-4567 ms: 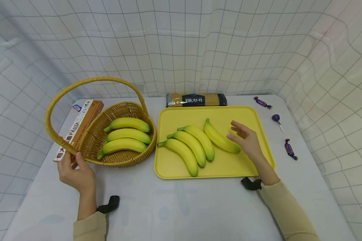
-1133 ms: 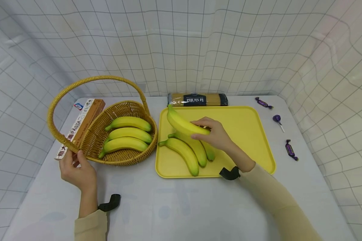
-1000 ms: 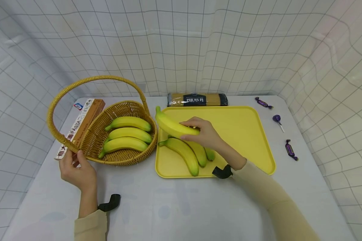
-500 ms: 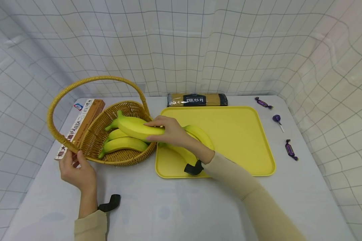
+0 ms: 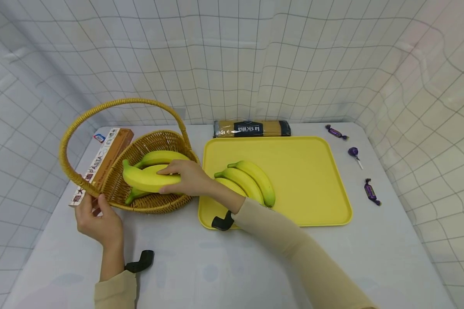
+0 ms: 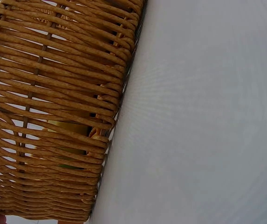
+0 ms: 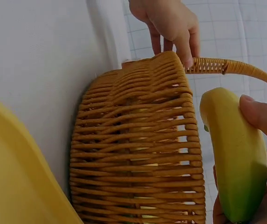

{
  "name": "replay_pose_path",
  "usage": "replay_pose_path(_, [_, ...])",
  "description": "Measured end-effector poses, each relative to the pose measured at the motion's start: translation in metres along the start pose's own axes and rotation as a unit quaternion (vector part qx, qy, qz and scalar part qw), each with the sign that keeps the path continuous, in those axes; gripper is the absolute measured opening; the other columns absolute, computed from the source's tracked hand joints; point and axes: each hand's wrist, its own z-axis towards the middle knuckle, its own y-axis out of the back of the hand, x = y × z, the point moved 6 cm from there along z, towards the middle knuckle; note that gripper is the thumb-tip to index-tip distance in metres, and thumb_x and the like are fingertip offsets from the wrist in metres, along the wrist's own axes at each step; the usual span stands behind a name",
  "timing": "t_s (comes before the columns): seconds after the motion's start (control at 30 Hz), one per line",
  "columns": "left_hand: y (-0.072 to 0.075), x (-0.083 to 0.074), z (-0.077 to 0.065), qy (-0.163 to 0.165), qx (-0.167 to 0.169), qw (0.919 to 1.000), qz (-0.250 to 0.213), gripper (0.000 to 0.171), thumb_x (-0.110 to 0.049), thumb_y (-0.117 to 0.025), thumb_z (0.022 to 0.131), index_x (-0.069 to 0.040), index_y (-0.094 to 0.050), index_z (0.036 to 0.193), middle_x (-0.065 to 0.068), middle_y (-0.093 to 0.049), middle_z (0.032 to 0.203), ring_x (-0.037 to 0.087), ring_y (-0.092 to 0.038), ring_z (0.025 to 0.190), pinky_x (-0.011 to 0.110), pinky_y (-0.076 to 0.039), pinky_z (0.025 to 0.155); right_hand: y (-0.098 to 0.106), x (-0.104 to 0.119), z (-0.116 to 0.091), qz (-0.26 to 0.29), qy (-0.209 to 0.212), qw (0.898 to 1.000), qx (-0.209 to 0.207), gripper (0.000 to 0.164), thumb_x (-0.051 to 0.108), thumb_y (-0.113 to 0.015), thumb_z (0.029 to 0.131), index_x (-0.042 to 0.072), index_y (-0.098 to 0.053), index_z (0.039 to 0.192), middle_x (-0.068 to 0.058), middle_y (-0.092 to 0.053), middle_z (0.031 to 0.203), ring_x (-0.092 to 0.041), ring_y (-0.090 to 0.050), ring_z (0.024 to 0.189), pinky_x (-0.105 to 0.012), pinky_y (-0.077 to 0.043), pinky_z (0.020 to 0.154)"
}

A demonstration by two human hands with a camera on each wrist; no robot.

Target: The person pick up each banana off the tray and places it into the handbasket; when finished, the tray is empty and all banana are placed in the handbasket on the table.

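Observation:
My left hand (image 5: 100,221) pinches the wicker basket (image 5: 114,184) where its handle joins the rim. In the right wrist view, that left hand (image 7: 170,23) shows at the far end of the basket (image 7: 135,135). My right hand (image 5: 191,178) grips a yellow banana (image 5: 139,178) by its near end, above the basket's opening. Seen from the right wrist, the held banana (image 7: 238,158) has its green tip low, with the thumb on its side. Other bananas lie in the basket, partly covered by the held one. The left wrist view shows mostly the basket's woven side (image 6: 54,93).
A yellow tray (image 5: 305,184) right of the basket carries three bananas (image 5: 255,182), partly behind my right forearm. A spaghetti pack (image 5: 251,128) lies behind the tray, and a pasta box (image 5: 104,159) left of the basket. Wrapped candies (image 5: 370,192) and a lollipop (image 5: 353,152) lie far right.
My right hand took the rightmost banana from the tray and carried it left, over the tray's edge to the basket. My left hand has stayed at the basket's rim.

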Motion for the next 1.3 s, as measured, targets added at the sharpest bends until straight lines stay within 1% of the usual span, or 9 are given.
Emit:
replay_pose_path(0.13, [0.0, 0.001, -0.001, 0.002, -0.001, 1.0, 0.001, 0.027, -0.021, -0.059, 0.097, -0.017, -0.071, 0.121, -0.031, -0.045, 0.095, -0.016, -0.048, 0.087, 0.009, -0.039, 0.072, -0.013, 0.002, 0.005, -0.019, 0.006, 1.0, 0.02, 0.052, 0.041, -0.073, 0.086, 0.016, -0.064, 0.131, 0.0, -0.065, 0.124, -0.007, -0.058, 0.109, -0.012, -0.041, 0.085])
replay_pose_path(0.23, [0.0, 0.002, -0.001, -0.002, 0.001, 1.0, 0.002, 0.028, -0.02, -0.058, 0.097, -0.015, -0.071, 0.121, -0.026, -0.05, 0.098, -0.016, -0.047, 0.087, 0.009, -0.039, 0.072, -0.02, 0.002, 0.008, -0.028, 0.011, 0.999, 0.029, 0.052, 0.042, -0.073, 0.086, 0.016, -0.064, 0.131, 0.001, -0.065, 0.123, -0.007, -0.058, 0.11, -0.011, -0.041, 0.086])
replay_pose_path(0.53, [0.0, -0.002, -0.001, 0.006, -0.004, 0.9999, 0.007, 0.027, -0.017, -0.058, 0.097, -0.013, -0.071, 0.121, -0.028, -0.046, 0.095, -0.016, -0.047, 0.087, 0.009, -0.04, 0.073, -0.029, 0.001, 0.013, -0.073, 0.001, 0.997, 0.04, 0.053, 0.046, -0.072, 0.085, 0.02, -0.065, 0.13, 0.004, -0.066, 0.123, -0.005, -0.059, 0.11, -0.011, -0.041, 0.087])
replay_pose_path(0.7, [0.001, 0.0, -0.001, 0.01, -0.006, 0.9999, 0.011, 0.027, -0.019, -0.058, 0.097, -0.014, -0.071, 0.121, -0.021, -0.052, 0.099, -0.016, -0.047, 0.087, 0.009, -0.04, 0.073, -0.034, 0.0, 0.013, -0.111, -0.013, 0.992, 0.057, 0.053, 0.05, -0.069, 0.085, 0.024, -0.064, 0.131, 0.006, -0.065, 0.125, -0.005, -0.059, 0.111, -0.014, -0.044, 0.084])
replay_pose_path(0.87, [0.001, 0.002, 0.0, 0.009, -0.005, 0.9999, 0.012, 0.027, -0.019, -0.058, 0.097, -0.015, -0.071, 0.12, -0.005, -0.061, 0.102, -0.016, -0.047, 0.087, 0.009, -0.04, 0.073, -0.04, -0.001, 0.013, -0.149, -0.021, 0.986, 0.066, 0.051, 0.052, -0.068, 0.085, 0.029, -0.064, 0.13, 0.01, -0.064, 0.124, -0.004, -0.06, 0.111, -0.017, -0.046, 0.081])
replay_pose_path(0.93, [0.001, 0.002, 0.0, 0.008, -0.005, 0.9999, 0.01, 0.027, -0.02, -0.059, 0.097, -0.015, -0.071, 0.12, -0.008, -0.061, 0.101, -0.016, -0.047, 0.087, 0.009, -0.041, 0.073, -0.041, 0.0, 0.013, -0.165, -0.023, 0.984, 0.068, 0.05, 0.053, -0.068, 0.085, 0.03, -0.064, 0.13, 0.011, -0.065, 0.124, -0.004, -0.061, 0.111, -0.018, -0.047, 0.079])
replay_pose_path(1.1, [0.002, 0.003, 0.0, 0.005, -0.003, 1.0, -0.001, 0.027, -0.021, -0.059, 0.096, -0.015, -0.072, 0.119, -0.03, -0.047, 0.096, -0.016, -0.048, 0.087, 0.009, -0.041, 0.073, -0.043, 0.001, 0.013, -0.184, -0.029, 0.98, 0.071, 0.048, 0.052, -0.069, 0.085, 0.032, -0.065, 0.128, 0.012, -0.065, 0.124, -0.004, -0.061, 0.111, -0.018, -0.047, 0.079])
replay_pose_path(1.17, [0.001, 0.004, 0.001, 0.005, -0.004, 1.0, -0.002, 0.026, -0.021, -0.06, 0.096, -0.014, -0.072, 0.119, -0.03, -0.047, 0.095, -0.016, -0.048, 0.087, 0.009, -0.04, 0.073, -0.043, 0.0, 0.013, -0.187, -0.034, 0.979, 0.073, 0.047, 0.052, -0.07, 0.084, 0.033, -0.066, 0.127, 0.013, -0.065, 0.124, -0.003, -0.061, 0.11, -0.018, -0.047, 0.078])
replay_pose_path(1.3, [0.001, 0.002, 0.001, 0.0, -0.003, 1.0, 0.002, 0.026, -0.019, -0.06, 0.096, -0.011, -0.072, 0.119, -0.018, -0.055, 0.098, -0.016, -0.047, 0.087, 0.009, -0.04, 0.073, -0.044, -0.001, 0.013, -0.192, -0.038, 0.978, 0.079, 0.047, 0.053, -0.07, 0.083, 0.034, -0.067, 0.126, 0.015, -0.066, 0.121, -0.001, -0.062, 0.105, -0.016, -0.045, 0.074])
